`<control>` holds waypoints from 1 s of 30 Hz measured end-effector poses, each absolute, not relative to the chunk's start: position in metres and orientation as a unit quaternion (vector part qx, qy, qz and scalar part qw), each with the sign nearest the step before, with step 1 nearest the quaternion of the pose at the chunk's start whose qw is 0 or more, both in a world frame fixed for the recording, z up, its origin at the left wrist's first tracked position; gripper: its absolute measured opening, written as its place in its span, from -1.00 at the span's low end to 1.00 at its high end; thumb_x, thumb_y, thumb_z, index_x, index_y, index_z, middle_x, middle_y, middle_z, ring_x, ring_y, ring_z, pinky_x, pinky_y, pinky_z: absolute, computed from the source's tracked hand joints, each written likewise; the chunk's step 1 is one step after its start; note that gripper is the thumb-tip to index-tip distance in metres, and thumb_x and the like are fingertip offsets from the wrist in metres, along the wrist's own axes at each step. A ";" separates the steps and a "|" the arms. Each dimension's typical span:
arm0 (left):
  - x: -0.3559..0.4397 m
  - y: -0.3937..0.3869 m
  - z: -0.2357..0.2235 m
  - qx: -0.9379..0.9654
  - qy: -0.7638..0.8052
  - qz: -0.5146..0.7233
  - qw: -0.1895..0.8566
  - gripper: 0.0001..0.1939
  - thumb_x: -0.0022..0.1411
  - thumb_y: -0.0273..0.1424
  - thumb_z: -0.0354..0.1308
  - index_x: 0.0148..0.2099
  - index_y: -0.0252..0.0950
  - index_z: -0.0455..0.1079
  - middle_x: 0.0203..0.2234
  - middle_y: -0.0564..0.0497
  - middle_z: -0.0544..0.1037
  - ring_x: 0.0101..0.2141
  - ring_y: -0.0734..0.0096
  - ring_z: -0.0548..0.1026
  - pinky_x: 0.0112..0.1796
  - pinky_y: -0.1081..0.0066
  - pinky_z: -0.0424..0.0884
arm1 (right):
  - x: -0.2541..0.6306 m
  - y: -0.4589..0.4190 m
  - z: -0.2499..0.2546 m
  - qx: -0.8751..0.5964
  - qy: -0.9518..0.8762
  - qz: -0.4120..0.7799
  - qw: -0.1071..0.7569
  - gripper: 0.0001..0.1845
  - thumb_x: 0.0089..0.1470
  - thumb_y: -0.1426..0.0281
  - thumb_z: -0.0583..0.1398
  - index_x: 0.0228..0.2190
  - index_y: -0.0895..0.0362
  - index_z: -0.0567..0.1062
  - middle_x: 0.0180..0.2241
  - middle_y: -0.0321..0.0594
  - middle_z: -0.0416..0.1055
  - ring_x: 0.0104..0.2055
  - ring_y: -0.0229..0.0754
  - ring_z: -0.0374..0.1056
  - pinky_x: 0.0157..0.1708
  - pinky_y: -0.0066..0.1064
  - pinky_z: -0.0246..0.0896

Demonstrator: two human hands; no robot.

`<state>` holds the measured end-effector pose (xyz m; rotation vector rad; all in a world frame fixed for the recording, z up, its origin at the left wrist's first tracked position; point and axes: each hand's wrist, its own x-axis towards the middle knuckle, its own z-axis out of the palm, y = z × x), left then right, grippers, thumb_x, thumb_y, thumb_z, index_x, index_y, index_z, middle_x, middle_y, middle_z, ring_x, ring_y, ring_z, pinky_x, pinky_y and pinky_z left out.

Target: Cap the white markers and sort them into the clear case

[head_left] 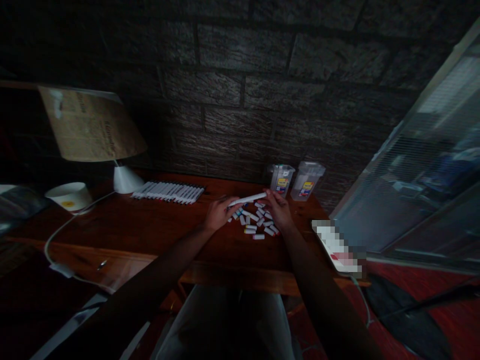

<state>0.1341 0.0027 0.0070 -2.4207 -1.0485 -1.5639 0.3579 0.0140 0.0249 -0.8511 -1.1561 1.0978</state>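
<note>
The marker is white and slender, tilting up rightward; the left hand and right hand pinch its ends.

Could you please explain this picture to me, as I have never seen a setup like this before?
There is no machine here: the two bare hands belong to a person wearing a camera on their head, which looks forward and down. The left hand and right hand hold a white marker between them, one near each end. Below, on the wooden desk, lie scattered short white pieces with coloured ends, probably caps. To the left are a row of white markers, a lamp and a white bowl. Two clear containers stand toward the back right.
</note>
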 end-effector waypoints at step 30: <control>0.142 -0.008 0.009 -0.825 -0.343 -0.450 0.007 -0.74 0.38 -0.25 0.04 -0.07 -0.21 0.51 -0.21 -0.01 0.66 -0.29 0.38 0.62 -0.22 0.46 0.49 | 0.389 0.012 0.045 -0.195 -0.312 0.591 0.718 -0.87 0.05 0.24 0.19 -0.42 0.02 0.43 -0.51 -0.37 0.41 -0.45 -0.27 0.35 -0.39 -0.37 0.35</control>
